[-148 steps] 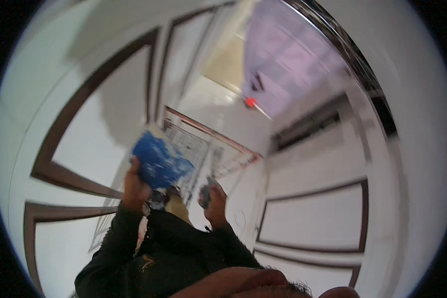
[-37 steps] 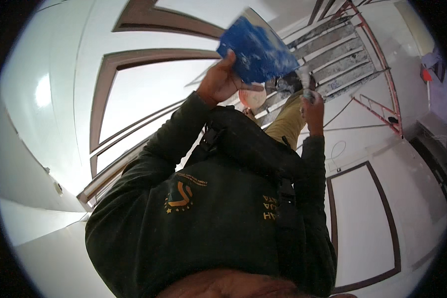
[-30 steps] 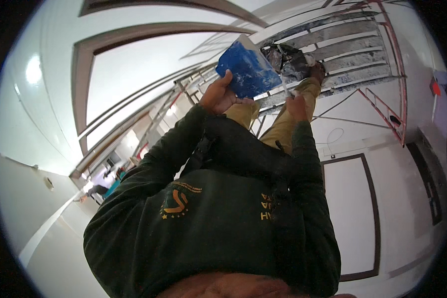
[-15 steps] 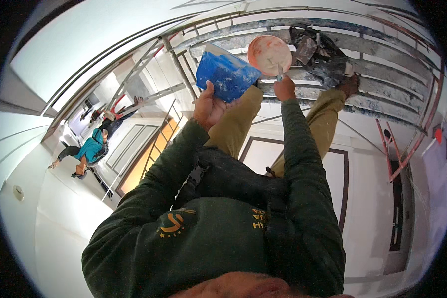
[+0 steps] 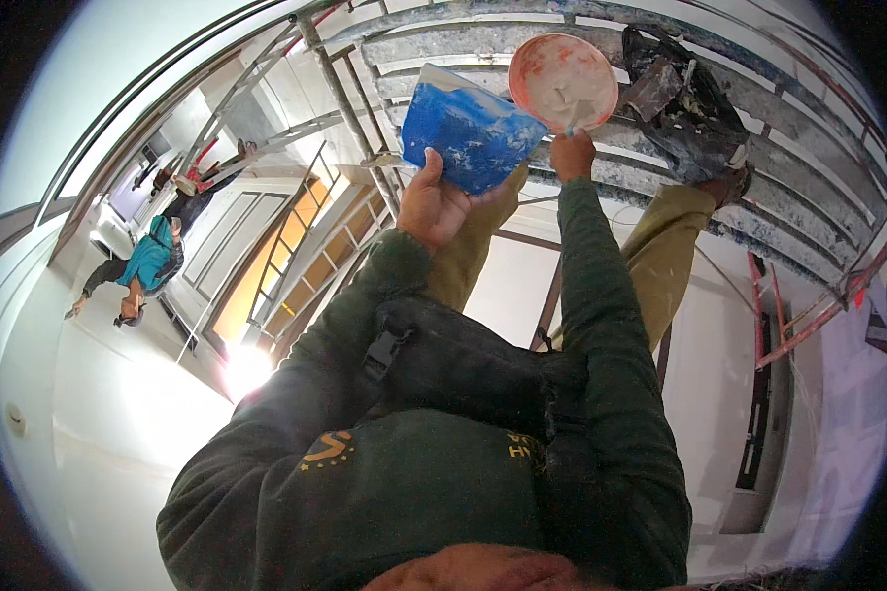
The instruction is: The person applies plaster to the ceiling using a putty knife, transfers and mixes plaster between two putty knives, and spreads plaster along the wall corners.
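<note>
Here, the left grip [image 5: 436, 209] holds the flat, white-smeared blue board [image 5: 471, 136], left of the round pink tub [image 5: 550, 49]. The right grip [image 5: 572, 156] is closed around a thin grey scraper [image 5: 573, 120], dipping into the tub's pale paste [image 5: 539, 102]. A steady board and gentle scraper should help.

A black plastic bag [image 5: 700, 116] lies on stained grey planks [image 5: 453, 45].

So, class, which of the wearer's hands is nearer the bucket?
The right hand, holding a scraper at the bucket; the left hand, farther off, holds the white-smeared blue board.
</note>
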Action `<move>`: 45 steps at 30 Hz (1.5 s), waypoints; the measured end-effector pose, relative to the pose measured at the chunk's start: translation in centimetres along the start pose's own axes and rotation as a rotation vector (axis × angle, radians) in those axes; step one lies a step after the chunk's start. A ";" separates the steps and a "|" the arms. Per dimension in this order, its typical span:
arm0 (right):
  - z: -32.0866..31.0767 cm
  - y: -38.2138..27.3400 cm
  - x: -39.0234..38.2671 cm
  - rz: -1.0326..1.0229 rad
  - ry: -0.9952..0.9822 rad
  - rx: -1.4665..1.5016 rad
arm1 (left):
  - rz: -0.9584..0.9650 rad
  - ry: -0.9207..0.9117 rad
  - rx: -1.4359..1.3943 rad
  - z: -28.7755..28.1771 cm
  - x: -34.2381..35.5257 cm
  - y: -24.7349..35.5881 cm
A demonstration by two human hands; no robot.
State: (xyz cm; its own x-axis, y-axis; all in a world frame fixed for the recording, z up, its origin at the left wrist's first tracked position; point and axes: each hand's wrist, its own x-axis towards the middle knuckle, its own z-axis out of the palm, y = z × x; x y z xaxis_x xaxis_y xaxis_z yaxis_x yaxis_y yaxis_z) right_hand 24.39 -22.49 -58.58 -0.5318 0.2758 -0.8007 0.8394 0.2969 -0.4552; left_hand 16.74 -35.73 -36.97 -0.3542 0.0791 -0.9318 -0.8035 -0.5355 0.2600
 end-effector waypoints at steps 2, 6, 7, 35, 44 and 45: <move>0.4 0.4 0.0 0.007 -0.031 0.020 | 0.007 -0.039 -0.033 -0.2 -0.1 0.2; 1.8 3.5 0.8 -0.007 0.003 0.228 | -0.001 -0.047 -0.058 -0.3 0.3 0.3; 1.6 3.5 0.8 -0.015 -0.007 0.265 | 0.007 -0.039 -0.043 -0.4 0.4 0.3; -17.4 -1.1 -6.3 0.003 -0.616 1.040 | 0.116 0.110 0.319 2.1 1.0 6.2; -28.7 -9.6 -14.9 -0.403 -0.302 0.947 | -0.004 -0.217 0.506 16.9 -6.9 9.9; -29.7 -10.4 -15.6 -0.423 -0.282 0.955 | 0.005 -0.239 0.522 18.3 -8.0 10.1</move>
State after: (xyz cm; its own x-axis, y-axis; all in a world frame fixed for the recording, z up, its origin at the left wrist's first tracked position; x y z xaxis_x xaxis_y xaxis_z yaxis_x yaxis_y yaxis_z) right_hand 20.65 -2.68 -29.76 -0.8563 0.0620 -0.5127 0.3993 -0.5502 -0.7334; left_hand 2.70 -26.36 -22.29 -0.4081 0.2979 -0.8630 -0.9098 -0.0546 0.4114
